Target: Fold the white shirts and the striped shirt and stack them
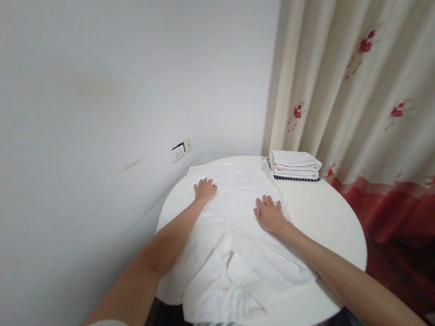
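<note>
A white garment, seemingly a shirt (232,246), lies spread over a round white table (333,235), its collar end toward me and hanging at the near edge. My left hand (204,189) rests on the cloth at the far left, fingers spread. On the right side of the cloth lies my right hand (269,214), palm down with its fingers stretched out. Neither hand grips the fabric. Some wrinkles run between the hands and the collar.
A stack of folded white cloth (295,164) sits on a dark-edged, striped item (296,179) at the table's back right. A white wall (91,120) with a socket (178,152) stands close on the left. A cream curtain (362,95) with red flowers hangs behind on the right.
</note>
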Demonstrator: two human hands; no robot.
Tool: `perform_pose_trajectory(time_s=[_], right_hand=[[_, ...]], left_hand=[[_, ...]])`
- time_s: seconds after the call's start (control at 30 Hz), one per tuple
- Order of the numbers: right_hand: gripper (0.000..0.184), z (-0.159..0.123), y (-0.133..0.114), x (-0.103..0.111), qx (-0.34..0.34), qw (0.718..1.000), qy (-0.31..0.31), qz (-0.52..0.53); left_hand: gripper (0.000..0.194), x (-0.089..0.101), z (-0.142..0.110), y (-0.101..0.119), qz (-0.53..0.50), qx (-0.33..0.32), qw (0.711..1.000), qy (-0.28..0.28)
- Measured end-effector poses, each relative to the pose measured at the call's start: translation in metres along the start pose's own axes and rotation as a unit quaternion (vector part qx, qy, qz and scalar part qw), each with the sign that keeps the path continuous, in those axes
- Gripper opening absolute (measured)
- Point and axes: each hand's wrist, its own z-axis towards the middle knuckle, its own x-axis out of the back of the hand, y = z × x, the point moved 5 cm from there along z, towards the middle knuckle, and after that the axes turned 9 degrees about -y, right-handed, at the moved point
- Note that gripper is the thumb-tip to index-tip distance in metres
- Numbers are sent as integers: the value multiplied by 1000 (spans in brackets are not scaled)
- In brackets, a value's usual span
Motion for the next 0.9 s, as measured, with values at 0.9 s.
perform_pose_trajectory(time_s=[0.9], right_hand=[[64,-9,-19,1,124,991,-33,39]], left_hand=[[63,-12,0,14,19,-46,997,-61]])
